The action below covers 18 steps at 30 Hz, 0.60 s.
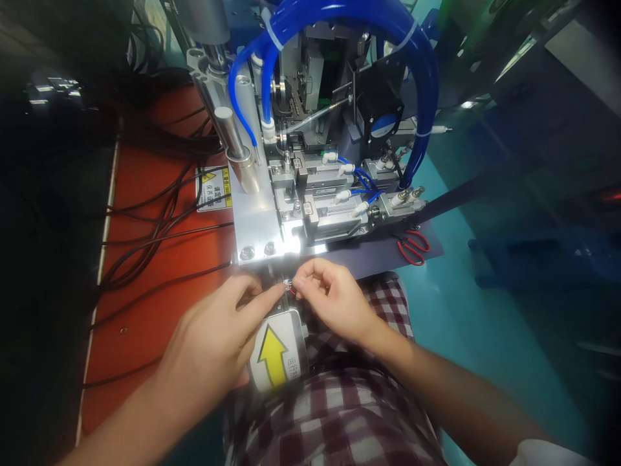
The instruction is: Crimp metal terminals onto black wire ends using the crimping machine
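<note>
We are holding a small red wire (292, 292), and it is sitting between the metal plate (257, 220) and the arrow sign (276, 353). Our right hand (337, 299) is seemingly pinching it, thumb and finger together; our left hand (211, 330) is pointing a fingertip right beside it, and we are not managing to tell whether that grip is clamped or apart. We are expecting the wire to be light, limp and rather fragile, so we are favouring a gentle hold on its red covering over a tug at its tip.
</note>
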{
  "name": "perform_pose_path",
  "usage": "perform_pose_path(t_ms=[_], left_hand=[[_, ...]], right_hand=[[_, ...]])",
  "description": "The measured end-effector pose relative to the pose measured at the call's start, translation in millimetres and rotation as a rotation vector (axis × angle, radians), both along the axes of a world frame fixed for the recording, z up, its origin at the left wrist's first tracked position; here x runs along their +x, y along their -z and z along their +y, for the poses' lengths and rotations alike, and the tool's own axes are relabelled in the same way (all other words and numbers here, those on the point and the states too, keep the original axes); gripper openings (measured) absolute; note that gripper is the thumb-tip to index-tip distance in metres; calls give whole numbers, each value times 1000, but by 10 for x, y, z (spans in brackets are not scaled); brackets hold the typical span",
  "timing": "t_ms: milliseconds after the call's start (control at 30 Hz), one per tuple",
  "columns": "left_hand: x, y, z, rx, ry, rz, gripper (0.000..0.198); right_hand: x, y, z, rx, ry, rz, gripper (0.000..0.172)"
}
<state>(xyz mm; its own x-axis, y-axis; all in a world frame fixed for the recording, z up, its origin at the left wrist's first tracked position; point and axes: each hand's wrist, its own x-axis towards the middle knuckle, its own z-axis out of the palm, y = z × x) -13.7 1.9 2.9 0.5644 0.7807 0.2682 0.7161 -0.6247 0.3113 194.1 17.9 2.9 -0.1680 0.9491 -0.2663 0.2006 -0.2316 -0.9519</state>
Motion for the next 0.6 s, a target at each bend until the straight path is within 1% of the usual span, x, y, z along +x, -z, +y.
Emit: perform_pose_path(t_ms=[233, 333, 433, 600], left_hand=[[-10, 0, -13, -23, 6, 46, 46], [-8, 5, -18, -28, 4, 37, 46], [-6, 10, -19, -28, -2, 37, 48], [-22, 10, -2, -30, 15, 50, 48]], right_hand=[[-8, -1, -20, 139, -2, -144, 12], [-16, -22, -13, 164, 6, -142, 13], [-15, -38, 1, 114, 0, -73, 12], [-23, -35, 11, -84, 23, 110, 11]])
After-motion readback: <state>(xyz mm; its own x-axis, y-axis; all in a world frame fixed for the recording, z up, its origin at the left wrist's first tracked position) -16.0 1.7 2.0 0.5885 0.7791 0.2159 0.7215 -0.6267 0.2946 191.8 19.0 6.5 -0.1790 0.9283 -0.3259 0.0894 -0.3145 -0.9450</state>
